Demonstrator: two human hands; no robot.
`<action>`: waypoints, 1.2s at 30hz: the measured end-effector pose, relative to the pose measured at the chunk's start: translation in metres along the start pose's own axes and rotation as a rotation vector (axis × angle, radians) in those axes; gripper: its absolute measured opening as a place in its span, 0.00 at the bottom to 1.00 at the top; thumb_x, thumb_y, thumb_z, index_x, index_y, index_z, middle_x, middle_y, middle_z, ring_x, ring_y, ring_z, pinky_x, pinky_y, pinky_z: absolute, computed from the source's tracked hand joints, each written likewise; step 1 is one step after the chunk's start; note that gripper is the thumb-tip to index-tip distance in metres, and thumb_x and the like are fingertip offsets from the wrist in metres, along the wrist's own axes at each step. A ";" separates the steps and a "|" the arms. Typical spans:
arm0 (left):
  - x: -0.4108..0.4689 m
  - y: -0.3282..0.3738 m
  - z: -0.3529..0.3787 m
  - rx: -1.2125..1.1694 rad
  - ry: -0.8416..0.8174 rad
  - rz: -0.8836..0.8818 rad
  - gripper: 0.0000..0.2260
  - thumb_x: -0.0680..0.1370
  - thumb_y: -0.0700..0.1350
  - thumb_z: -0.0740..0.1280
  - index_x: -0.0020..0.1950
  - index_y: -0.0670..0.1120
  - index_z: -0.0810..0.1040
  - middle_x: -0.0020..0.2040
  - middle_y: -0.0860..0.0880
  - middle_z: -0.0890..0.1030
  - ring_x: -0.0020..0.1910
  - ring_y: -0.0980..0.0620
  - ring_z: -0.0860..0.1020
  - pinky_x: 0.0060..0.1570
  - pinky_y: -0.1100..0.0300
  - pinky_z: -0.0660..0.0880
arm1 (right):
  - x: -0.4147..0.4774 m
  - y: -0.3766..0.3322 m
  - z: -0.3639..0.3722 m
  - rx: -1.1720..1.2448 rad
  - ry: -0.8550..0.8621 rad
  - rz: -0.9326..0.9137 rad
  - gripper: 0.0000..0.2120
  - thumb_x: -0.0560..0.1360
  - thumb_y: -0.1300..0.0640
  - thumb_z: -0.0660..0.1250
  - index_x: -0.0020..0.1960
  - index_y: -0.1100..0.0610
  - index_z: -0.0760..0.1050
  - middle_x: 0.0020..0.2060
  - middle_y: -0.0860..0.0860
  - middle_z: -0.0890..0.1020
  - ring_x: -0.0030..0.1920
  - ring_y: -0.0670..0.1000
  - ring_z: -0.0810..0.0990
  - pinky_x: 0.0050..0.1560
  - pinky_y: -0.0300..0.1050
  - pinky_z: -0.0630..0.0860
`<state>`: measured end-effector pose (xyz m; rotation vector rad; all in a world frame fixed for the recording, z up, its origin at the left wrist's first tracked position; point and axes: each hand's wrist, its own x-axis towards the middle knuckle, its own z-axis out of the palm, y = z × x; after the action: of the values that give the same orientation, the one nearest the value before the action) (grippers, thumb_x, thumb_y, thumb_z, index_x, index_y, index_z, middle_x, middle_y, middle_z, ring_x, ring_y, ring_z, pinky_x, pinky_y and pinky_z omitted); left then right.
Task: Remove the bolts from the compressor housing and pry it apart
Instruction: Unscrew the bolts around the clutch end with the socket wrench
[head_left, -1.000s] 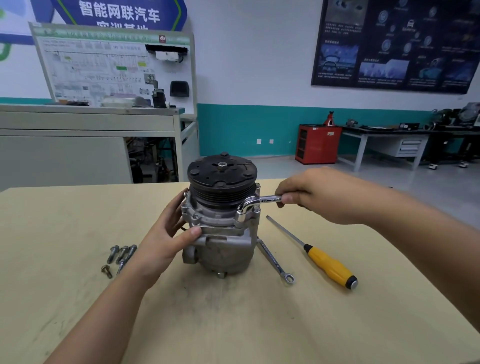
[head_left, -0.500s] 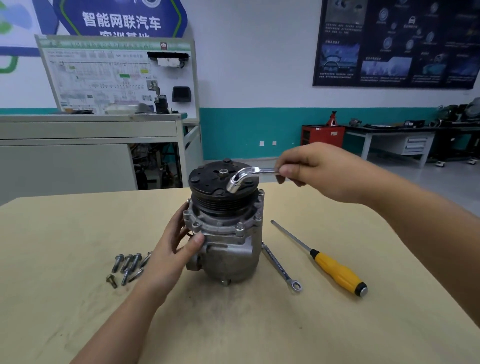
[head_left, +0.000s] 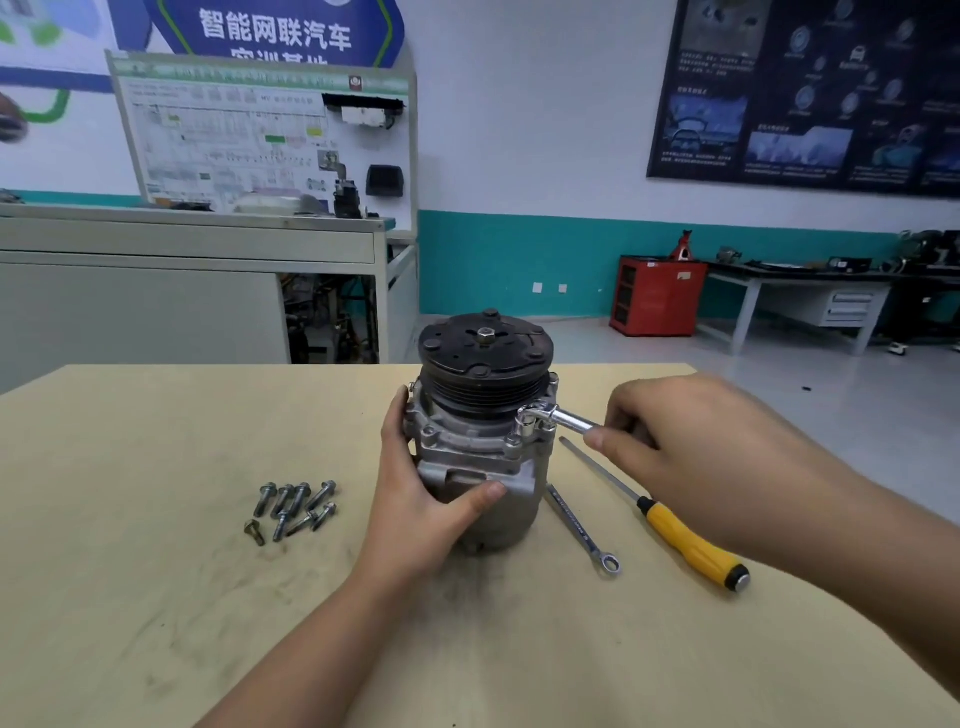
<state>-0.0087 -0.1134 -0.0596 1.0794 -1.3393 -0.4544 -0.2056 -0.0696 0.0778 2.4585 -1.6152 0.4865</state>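
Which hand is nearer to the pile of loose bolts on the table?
Left. The left hand grips the compressor housing just right of the loose bolts; the right hand holds the wrench on the housing's far side, farther away.

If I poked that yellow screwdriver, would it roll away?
Probably a little: the screwdriver has a round-looking handle and lies loose on the flat table. Its straight metal shaft likely stays stiff. The wrench beside it might stop it.
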 end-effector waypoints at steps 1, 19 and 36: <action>0.000 0.001 0.000 0.002 -0.005 0.005 0.44 0.57 0.66 0.75 0.62 0.81 0.49 0.71 0.62 0.65 0.69 0.65 0.65 0.61 0.76 0.63 | -0.001 -0.002 0.001 -0.013 0.007 -0.001 0.15 0.79 0.42 0.55 0.43 0.51 0.72 0.36 0.49 0.75 0.39 0.51 0.75 0.36 0.46 0.70; 0.001 -0.002 -0.002 0.042 -0.018 0.026 0.45 0.60 0.60 0.76 0.62 0.81 0.47 0.69 0.67 0.63 0.69 0.66 0.64 0.63 0.72 0.62 | -0.013 -0.043 -0.001 -0.363 -0.036 0.026 0.19 0.79 0.54 0.58 0.33 0.51 0.54 0.30 0.47 0.62 0.27 0.47 0.59 0.25 0.41 0.52; 0.001 -0.004 -0.003 0.011 -0.024 0.014 0.33 0.69 0.60 0.69 0.63 0.78 0.50 0.70 0.59 0.66 0.69 0.64 0.65 0.70 0.58 0.64 | 0.004 -0.005 0.000 -0.217 -0.146 -0.020 0.17 0.81 0.43 0.50 0.56 0.48 0.73 0.43 0.49 0.77 0.46 0.53 0.76 0.42 0.48 0.74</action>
<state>-0.0046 -0.1151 -0.0617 1.0763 -1.3709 -0.4512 -0.1999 -0.0709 0.0799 2.3921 -1.5994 0.1230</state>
